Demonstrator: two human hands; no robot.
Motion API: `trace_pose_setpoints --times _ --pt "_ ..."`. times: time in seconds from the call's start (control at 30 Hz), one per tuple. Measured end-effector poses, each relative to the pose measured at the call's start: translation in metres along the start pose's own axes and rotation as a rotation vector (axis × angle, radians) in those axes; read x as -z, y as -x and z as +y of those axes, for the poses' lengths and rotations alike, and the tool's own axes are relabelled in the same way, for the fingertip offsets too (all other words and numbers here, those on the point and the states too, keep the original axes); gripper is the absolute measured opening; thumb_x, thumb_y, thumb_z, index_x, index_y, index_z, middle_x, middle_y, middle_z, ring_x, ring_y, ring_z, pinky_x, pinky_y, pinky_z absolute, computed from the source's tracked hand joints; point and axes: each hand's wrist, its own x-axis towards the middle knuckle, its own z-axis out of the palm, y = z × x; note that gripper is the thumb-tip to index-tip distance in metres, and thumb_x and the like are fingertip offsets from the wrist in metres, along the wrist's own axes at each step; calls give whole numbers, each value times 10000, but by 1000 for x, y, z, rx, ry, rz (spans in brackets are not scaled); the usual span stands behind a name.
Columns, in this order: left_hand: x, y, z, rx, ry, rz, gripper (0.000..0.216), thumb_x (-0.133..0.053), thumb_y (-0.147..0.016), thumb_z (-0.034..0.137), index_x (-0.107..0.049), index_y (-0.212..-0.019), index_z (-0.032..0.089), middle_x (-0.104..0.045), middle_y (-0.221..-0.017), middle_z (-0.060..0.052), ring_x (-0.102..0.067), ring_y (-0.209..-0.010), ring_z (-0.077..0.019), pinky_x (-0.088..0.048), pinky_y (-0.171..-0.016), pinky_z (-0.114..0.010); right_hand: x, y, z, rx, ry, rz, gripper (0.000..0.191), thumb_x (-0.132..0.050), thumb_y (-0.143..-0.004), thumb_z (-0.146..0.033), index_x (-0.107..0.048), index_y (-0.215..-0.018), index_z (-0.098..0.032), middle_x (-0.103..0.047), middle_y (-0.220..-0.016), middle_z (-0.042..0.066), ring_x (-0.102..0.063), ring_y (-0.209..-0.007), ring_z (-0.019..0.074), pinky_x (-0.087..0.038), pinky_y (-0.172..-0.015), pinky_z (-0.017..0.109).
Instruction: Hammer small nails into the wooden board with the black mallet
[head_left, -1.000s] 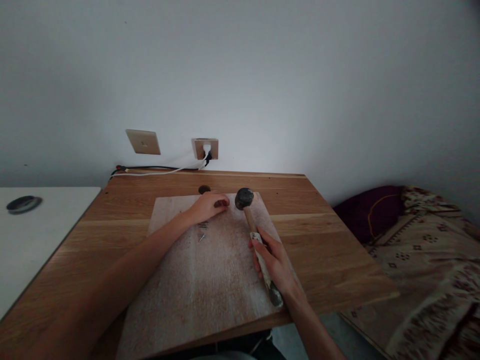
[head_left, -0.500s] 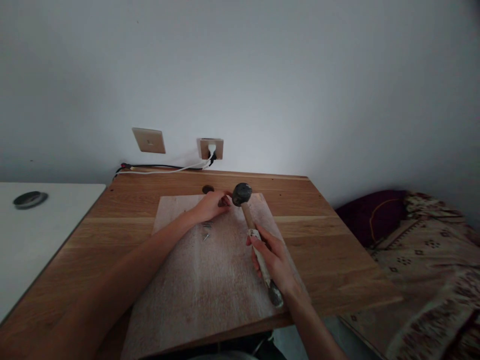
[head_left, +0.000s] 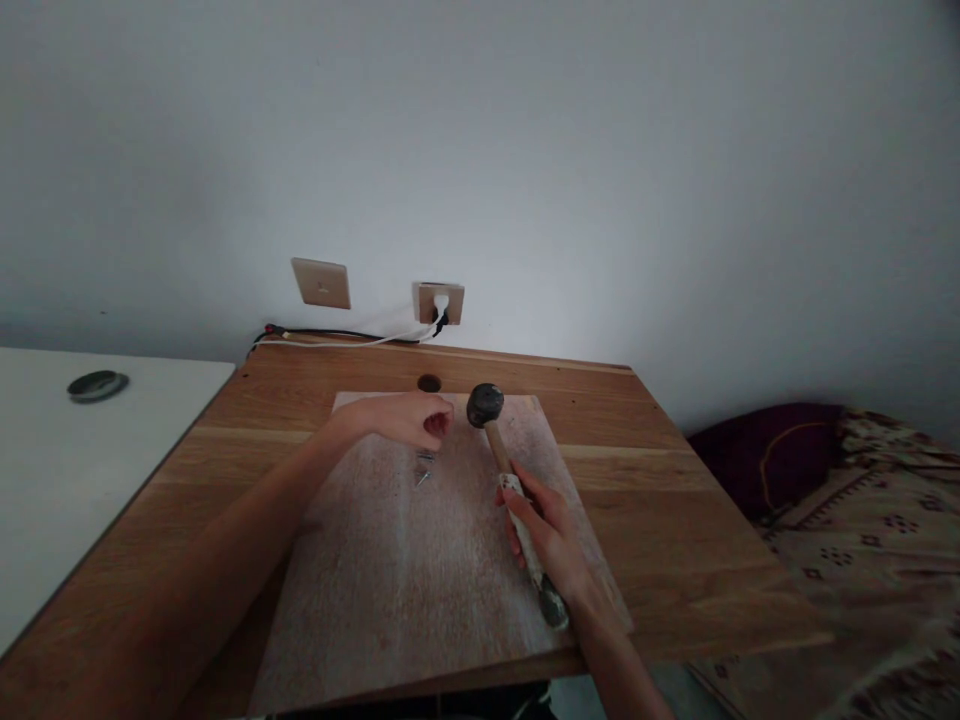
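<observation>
My right hand (head_left: 546, 530) grips the pale wrapped handle of a rubber mallet (head_left: 485, 404). Its dark round head points away from me, over the far part of a worn, whitish wooden board (head_left: 397, 590). To the left of the mallet head, my left hand (head_left: 411, 418) hovers low over the board with its fingers curled inward. Whether anything is between those fingers is hidden. Just below that hand, several small metal nails (head_left: 424, 468) lie on the board.
Under the board is a brown wooden desk (head_left: 720, 560). Cables (head_left: 337, 341) run along its back edge to a wall socket (head_left: 440, 303), near a dark round hole (head_left: 429, 383). A white surface (head_left: 45, 480) adjoins at left; patterned bedding (head_left: 892, 540) lies at right.
My left hand has drawn back from the board's far part toward the nails, its fingers now curled. The mallet stays in my right hand, nearly still. The whole view has shifted slightly.
</observation>
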Motion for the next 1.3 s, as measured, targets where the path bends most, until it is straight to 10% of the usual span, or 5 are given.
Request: trace_pose_setpoints --times 0.27,0.67,1.3 --pt "-12 -1 20 -12 -81 -20 184 -635 -636 48 -654 -716 213 -633 -661 35 -573 -615 -165 -384 -582 -278 -2 3 -2 -19 -44 22 522 -693 -814 -598 -650 -1117 -175 -634 -751 -16 -455 -366 68 -413 -286 193" --pt "-27 -14 -26 -55 86 373 170 -604 -914 181 -751 -998 169 -753 -963 -67 -684 -863 -179 -511 -824 -291 1 4 1 -36 -63 18 465 -691 -830 -626 -631 -975 -188 -516 -506 -76 -441 -356 96 -395 -304 187" --pt "-45 -15 -25 42 102 433 197 -655 -851 147 -714 -1036 173 -746 -875 -30 -679 -762 -162 -516 -746 -277 -9 4 -10 -22 -77 -53 442 -664 -854 -627 -621 -958 -200 -508 -487 -85 -426 -345 89 -384 -307 175"
